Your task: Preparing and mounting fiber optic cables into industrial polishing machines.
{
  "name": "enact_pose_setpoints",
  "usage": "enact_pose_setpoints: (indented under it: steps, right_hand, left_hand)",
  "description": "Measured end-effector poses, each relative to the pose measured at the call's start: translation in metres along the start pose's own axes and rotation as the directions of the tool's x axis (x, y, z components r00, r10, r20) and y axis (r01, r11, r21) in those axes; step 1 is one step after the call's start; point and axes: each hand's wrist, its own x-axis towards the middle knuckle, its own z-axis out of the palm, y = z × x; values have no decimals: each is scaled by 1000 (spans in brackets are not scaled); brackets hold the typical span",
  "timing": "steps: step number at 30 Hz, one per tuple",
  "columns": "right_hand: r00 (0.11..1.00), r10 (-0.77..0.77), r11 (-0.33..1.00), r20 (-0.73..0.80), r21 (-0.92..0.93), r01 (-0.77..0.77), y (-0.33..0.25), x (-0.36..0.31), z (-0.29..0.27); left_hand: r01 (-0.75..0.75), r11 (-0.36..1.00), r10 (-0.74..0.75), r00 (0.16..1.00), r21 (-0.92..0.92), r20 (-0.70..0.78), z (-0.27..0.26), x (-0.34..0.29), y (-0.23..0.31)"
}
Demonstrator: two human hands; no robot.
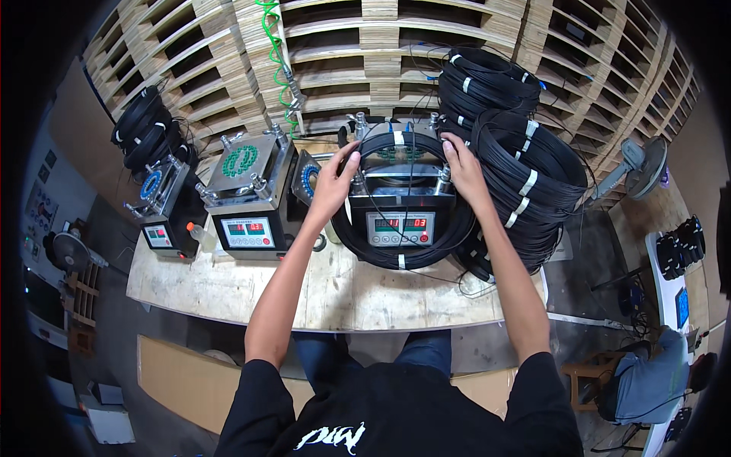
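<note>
A coil of thin black cable (460,228), bound with white tape at its top and bottom, is gripped between my two hands. My left hand (336,180) closes on its upper left side, and my right hand (463,164) on its upper right. Through the ring shows the front of a metal-topped machine (402,228) with a red-lit display panel. One loose strand of cable hangs down across the ring's middle. The fingers of both hands are partly hidden behind the coil.
Several larger black cable coils (528,183) are stacked at the right. Two similar machines, one with a green ring on its plate (242,161), stand left, beside a small orange-capped bottle (201,236). A fan (646,169) and a seated person (649,377) are at right.
</note>
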Motion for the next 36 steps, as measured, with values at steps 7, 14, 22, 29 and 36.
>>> enact_pose_setpoints:
  steps: [7, 14, 22, 29, 36]
  right_hand:
    - [988, 149, 988, -46, -36, -150, 4, -10, 3]
    - [967, 238, 965, 94, 88, -246, 10, 1, 0]
    - [908, 355, 906, 223, 158, -393, 8, 53, 10]
    - [885, 432, 847, 174, 258, -464, 19, 61, 15]
    - [850, 511, 757, 131, 401, -516, 10, 49, 9]
  left_hand:
    - [-123, 992, 126, 983, 29, -134, 12, -2, -3]
    - [133, 990, -135, 990, -45, -39, -2, 6, 1]
    - [431, 899, -435, 899, 79, 49, 3, 70, 20]
    - [533, 846, -532, 844, 1, -65, 13, 77, 4]
    - [523, 841, -524, 851, -139, 29, 15, 79, 0]
